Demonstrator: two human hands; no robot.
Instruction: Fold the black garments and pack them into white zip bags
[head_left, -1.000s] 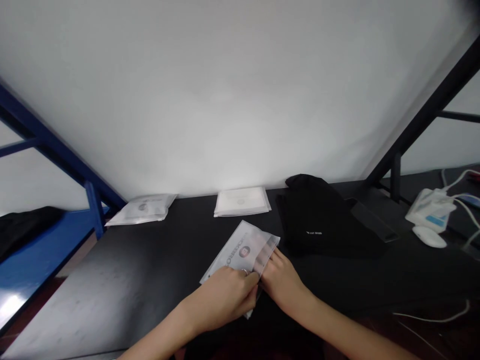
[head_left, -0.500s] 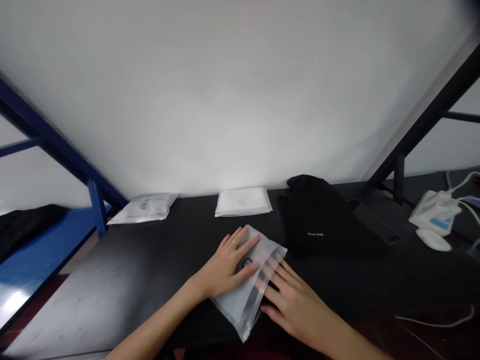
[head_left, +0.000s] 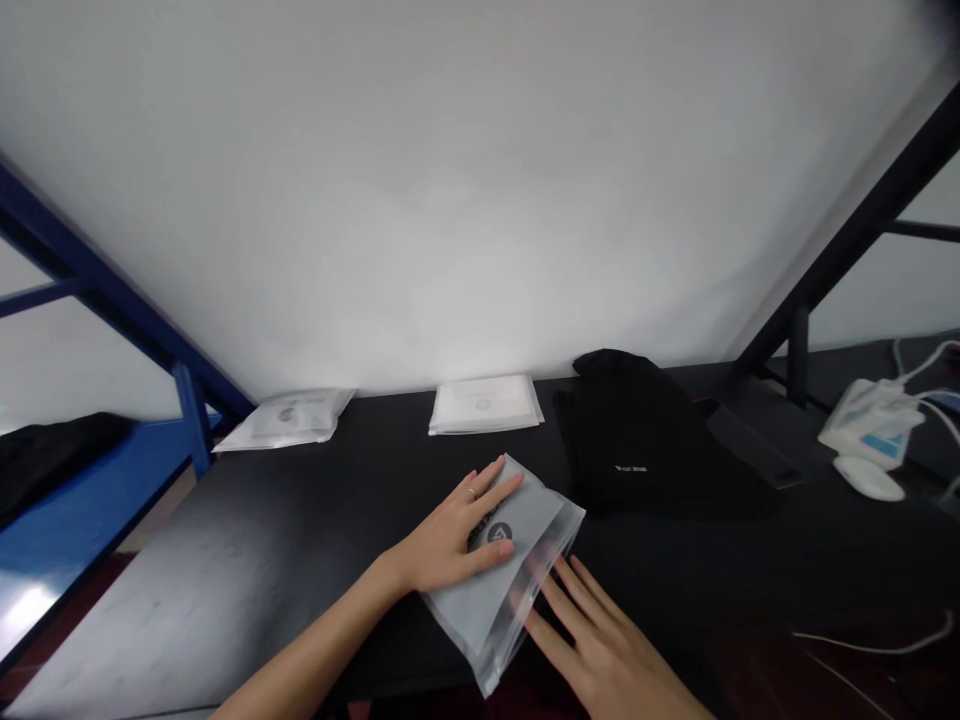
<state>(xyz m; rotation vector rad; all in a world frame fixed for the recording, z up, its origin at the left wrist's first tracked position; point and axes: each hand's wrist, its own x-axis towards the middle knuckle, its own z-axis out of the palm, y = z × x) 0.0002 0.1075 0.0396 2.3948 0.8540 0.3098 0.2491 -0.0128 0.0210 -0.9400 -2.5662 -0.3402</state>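
The filled plastic bag (head_left: 469,607) lies aslant near the front of the black counter (head_left: 300,560), its grey contents spread flat and stopping short of a see-through strip at the opening end. The left hand (head_left: 442,545) is open, palm down across the bag beside its round logo. The right hand (head_left: 600,655) is also open, fingers extended, with some fingertips showing through the strip; whether they are inside or underneath, I cannot tell, nor whether the slider is closed.

By the wall (head_left: 450,200), a plump bag (head_left: 292,418) sits at the left and a flatter white stack (head_left: 484,403) in the middle, both apart from the filled bag.

The bag's lowest corner points toward the counter's front edge, close to it. Bare black surface extends leftward to the blue frame (head_left: 191,410). On the right, folded black cloth (head_left: 637,440) restricts sideways room; the white mouse (head_left: 868,478) sits well beyond.
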